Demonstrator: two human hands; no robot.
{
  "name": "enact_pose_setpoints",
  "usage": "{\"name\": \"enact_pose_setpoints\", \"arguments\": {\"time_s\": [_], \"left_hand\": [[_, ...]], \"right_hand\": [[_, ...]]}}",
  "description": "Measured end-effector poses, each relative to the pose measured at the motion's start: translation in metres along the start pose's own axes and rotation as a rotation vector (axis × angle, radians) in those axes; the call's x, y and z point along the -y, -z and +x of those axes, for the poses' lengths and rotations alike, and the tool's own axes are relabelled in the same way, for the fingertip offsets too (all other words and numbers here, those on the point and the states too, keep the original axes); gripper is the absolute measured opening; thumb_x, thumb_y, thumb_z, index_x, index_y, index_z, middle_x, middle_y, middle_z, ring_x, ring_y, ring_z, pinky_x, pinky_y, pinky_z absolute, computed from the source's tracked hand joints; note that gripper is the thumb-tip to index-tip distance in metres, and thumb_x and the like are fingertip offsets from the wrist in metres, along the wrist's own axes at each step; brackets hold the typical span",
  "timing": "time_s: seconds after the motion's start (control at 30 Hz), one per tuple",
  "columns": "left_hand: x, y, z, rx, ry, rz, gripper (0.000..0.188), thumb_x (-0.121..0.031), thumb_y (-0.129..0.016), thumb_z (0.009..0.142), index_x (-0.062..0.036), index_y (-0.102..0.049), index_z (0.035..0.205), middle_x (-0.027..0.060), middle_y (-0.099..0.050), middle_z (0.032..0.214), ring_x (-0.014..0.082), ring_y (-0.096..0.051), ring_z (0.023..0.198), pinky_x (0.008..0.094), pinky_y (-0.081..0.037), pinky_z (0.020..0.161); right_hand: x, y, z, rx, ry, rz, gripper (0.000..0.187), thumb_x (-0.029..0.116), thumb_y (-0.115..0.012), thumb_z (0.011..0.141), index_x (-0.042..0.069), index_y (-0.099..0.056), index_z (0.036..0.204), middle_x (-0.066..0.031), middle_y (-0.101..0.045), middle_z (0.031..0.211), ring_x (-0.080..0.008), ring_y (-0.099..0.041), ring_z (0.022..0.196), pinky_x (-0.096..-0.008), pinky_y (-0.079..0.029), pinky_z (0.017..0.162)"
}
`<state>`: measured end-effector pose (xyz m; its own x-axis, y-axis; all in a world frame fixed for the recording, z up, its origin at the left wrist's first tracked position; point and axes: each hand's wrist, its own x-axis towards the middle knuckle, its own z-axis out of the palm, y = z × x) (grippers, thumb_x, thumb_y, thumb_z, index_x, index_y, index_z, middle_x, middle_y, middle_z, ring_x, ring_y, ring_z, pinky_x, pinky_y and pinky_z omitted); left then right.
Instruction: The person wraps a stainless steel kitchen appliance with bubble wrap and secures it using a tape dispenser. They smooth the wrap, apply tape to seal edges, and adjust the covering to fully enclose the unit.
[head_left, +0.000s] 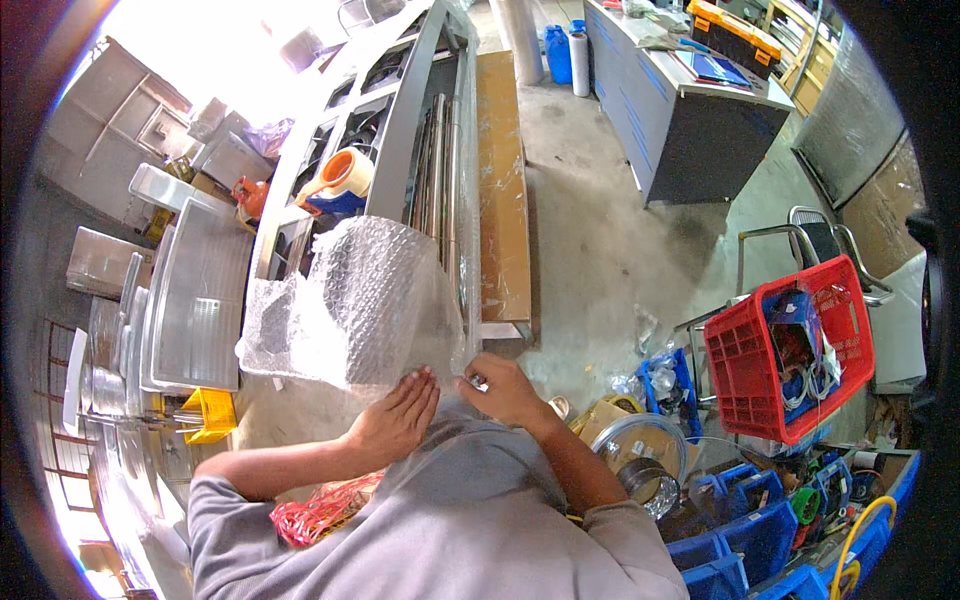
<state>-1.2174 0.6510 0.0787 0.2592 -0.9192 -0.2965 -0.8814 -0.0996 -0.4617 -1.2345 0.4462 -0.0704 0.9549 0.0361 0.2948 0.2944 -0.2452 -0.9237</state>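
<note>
A roll of clear bubble wrap [375, 285] lies across the near end of a long grey metal frame [400, 110]. Against its near edge my left hand [400, 415] rests flat, fingers stretched out side by side. My right hand [505, 390] is closed, just right of the wrap's near corner. Something small and shiny shows between its thumb and fingers, too small to name. Beyond the roll, a tape dispenser [342, 178] with a wide tan roll of tape sits on the frame.
Metal tubes [435, 165] lie inside the frame, beside a long cardboard box [502, 190]. At right stand a red plastic crate [740, 365], blue bins [735, 540] and a grey desk [690, 110]. Clear plastic panels [200, 300] lean at left, near a yellow bin [212, 415].
</note>
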Motion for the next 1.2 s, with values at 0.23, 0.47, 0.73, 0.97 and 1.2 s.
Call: {"name": "enact_pose_setpoints", "arguments": {"time_s": [0.23, 0.47, 0.73, 0.97, 1.2], "left_hand": [[-0.001, -0.029, 0.014, 0.108, -0.039, 0.246, 0.059, -0.028, -0.045, 0.091, 0.0128, -0.056, 0.131, 0.0284, -0.057, 0.138, 0.0388, -0.051, 0.134, 0.0485, -0.028, 0.122], [0.007, -0.028, 0.017, -0.049, 0.035, 0.043, 0.051, -0.024, -0.046, 0.092, 0.0072, -0.058, 0.13, 0.0242, -0.055, 0.143, 0.0371, -0.046, 0.142, 0.0438, -0.027, 0.122], [0.01, -0.035, 0.013, -0.183, -0.01, -0.053, 0.063, -0.024, -0.045, 0.093, -0.0139, -0.037, 0.155, 0.0225, -0.044, 0.155, 0.0348, -0.041, 0.147, 0.0418, -0.026, 0.122], [0.008, -0.036, 0.018, -0.177, -0.024, -0.031, 0.066, -0.027, -0.051, 0.09, -0.0142, -0.04, 0.154, 0.0229, -0.049, 0.151, 0.0356, -0.051, 0.138, 0.046, -0.034, 0.117], [-0.003, -0.031, 0.028, -0.057, 0.158, -0.159, 0.069, -0.028, -0.051, 0.092, -0.011, -0.035, 0.157, 0.0286, -0.047, 0.149, 0.0415, -0.048, 0.139, 0.0489, -0.035, 0.117]], "right_hand": [[0.0, -0.008, 0.001, -0.027, 0.178, -0.001, 0.017, 0.013, -0.074, 0.086, 0.0, -0.064, 0.086, -0.0167, -0.063, 0.082, -0.0365, -0.064, 0.074, -0.0434, -0.052, 0.067], [0.002, -0.014, 0.006, 0.104, 0.223, -0.062, 0.015, 0.015, -0.07, 0.086, 0.001, -0.065, 0.09, -0.0176, -0.065, 0.088, -0.0395, -0.065, 0.084, -0.0485, -0.052, 0.074], [-0.002, -0.039, 0.009, 0.17, 0.372, -0.172, 0.043, 0.02, -0.06, 0.09, 0.004, -0.062, 0.13, -0.0174, -0.064, 0.13, -0.0341, -0.061, 0.12, -0.0431, -0.05, 0.103], [0.019, -0.039, 0.004, 0.205, 0.433, -0.508, 0.051, 0.02, -0.06, 0.089, -0.002, -0.055, 0.135, -0.0221, -0.06, 0.133, -0.0385, -0.058, 0.122, -0.0476, -0.045, 0.109], [-0.002, -0.063, -0.006, 0.316, 0.217, -0.24, 0.066, 0.023, -0.069, 0.085, -0.007, -0.048, 0.14, -0.0282, -0.054, 0.137, -0.0412, -0.053, 0.128, -0.0501, -0.045, 0.107]]}}
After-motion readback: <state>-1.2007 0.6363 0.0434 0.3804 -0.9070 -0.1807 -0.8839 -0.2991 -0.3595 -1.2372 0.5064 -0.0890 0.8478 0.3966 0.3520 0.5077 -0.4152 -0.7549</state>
